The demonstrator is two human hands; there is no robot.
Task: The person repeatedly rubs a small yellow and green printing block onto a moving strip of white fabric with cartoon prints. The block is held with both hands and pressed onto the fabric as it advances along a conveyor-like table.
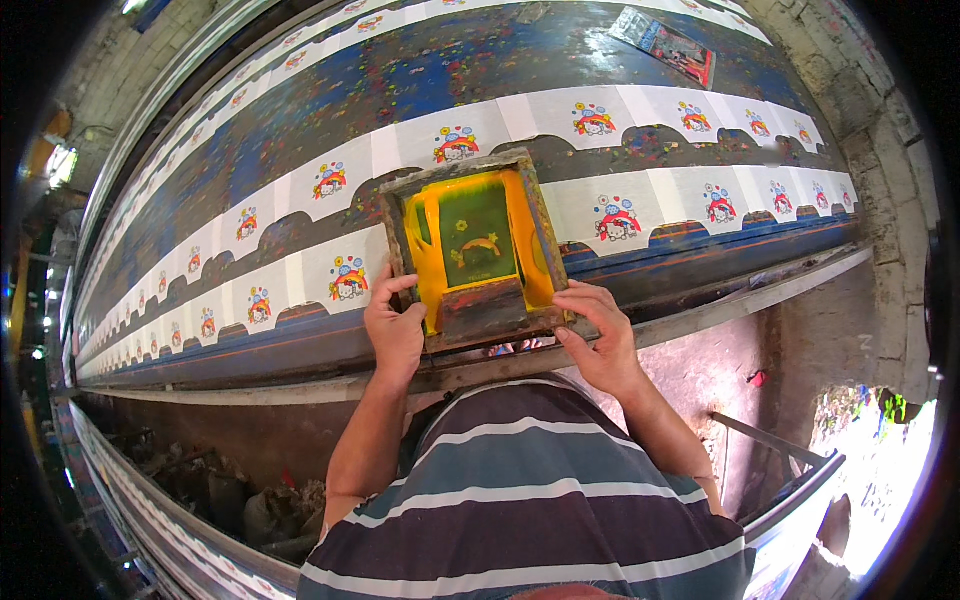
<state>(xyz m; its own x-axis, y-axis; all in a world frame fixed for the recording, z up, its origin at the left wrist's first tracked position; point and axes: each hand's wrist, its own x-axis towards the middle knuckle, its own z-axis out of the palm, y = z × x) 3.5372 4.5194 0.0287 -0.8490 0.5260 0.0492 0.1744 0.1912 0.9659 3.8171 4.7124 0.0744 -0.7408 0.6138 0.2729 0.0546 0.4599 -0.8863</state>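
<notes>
A wooden screen printing frame (548, 215) lies tilted over the near rows of cloth, gripped at its two sides. Its green mesh (465, 215) carries a small flower and arch stencil, with thick yellow ink (427, 250) along both sides. My left hand (393, 322) is closed on the frame's lower left edge, thumb on top. My right hand (603, 335) pinches its lower right corner. A dark, stained board or squeegee (482, 312) lies inside the frame at the near end. White cloth pieces with colourful cartoon prints (618, 220) lie on either side; the part beneath the frame is hidden.
The long printing table (330, 85) is blue-grey and speckled with paint. More printed pieces (330, 180) run in rows along it. A clear plastic packet (665, 48) lies at the far right. A rail (690, 318) edges the near side; a brick wall (850, 110) stands right.
</notes>
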